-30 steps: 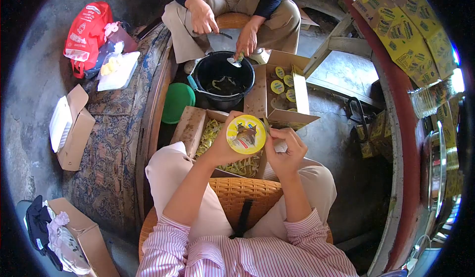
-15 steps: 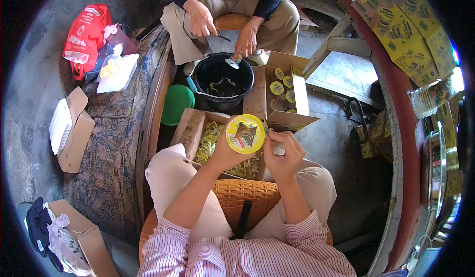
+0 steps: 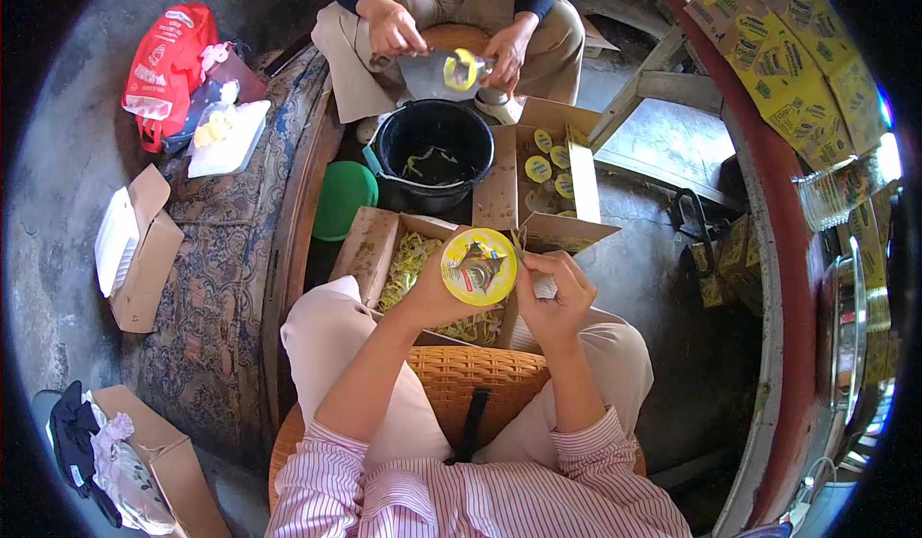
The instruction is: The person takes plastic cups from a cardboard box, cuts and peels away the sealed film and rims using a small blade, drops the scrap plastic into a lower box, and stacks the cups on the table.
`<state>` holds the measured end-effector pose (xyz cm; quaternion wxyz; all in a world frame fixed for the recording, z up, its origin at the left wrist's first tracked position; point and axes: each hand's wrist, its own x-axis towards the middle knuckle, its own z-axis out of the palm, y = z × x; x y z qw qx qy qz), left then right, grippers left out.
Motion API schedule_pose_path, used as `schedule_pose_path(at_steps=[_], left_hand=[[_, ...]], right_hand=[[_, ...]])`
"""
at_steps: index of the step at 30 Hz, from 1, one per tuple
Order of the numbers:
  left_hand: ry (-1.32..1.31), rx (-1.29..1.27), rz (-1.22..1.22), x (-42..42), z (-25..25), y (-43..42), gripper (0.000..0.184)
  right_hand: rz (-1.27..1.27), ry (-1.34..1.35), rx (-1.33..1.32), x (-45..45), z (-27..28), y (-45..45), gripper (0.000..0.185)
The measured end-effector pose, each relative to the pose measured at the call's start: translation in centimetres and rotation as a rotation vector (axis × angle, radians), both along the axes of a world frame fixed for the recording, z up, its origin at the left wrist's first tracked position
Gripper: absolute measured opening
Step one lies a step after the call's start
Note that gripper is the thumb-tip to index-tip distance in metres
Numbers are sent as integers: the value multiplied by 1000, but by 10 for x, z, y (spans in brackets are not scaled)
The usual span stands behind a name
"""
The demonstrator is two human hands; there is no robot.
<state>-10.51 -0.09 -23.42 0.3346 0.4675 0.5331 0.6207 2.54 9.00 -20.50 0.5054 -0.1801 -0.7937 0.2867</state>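
Note:
My left hand (image 3: 429, 298) is wrapped around a cup with a yellow-rimmed printed lid (image 3: 478, 267). The middle of that lid is cut or torn open in a jagged shape, its label facing up at me. Close against the cup's right edge, my right hand (image 3: 557, 293) is closed in a pinch on a thin dark piece (image 3: 520, 240), too small to identify. Below both hands stands a cardboard box (image 3: 370, 250) filled with yellow-green lid strips (image 3: 408, 264).
Opposite me, a seated person's hand (image 3: 507, 53) holds another yellow-rimmed cup (image 3: 461, 69). Between us stand a black bucket (image 3: 432, 197) and a box (image 3: 581, 178) of yellow-lidded cups. A green lid (image 3: 346, 200) lies left of the bucket. A wooden frame (image 3: 663, 67) rises at right.
My hands and the cup have shifted slightly down and right. Across from me, the person's cup has risen from over the bucket toward their lap, its yellow rim now facing sideways.

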Motion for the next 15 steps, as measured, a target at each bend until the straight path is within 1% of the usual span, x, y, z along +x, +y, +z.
schedule_pose_path(at_steps=[5,7,8,11,15], left_hand=[[-46,-9,-6,-2,-6,-2,73],[-38,-37,-16,-2,0,-2,72],[-35,-51,-21,-2,3,-2,71],[-131,27,27,-3,6,-4,67],[-31,50,91,-11,12,-3,63]], right_hand=[[-39,32,-4,-3,2,-2,15],[-70,47,-17,-4,3,-3,14],[-68,42,-55,-3,2,-3,14],[-56,21,-154,-2,0,-2,13],[-12,-51,-270,-4,-4,2,13]])
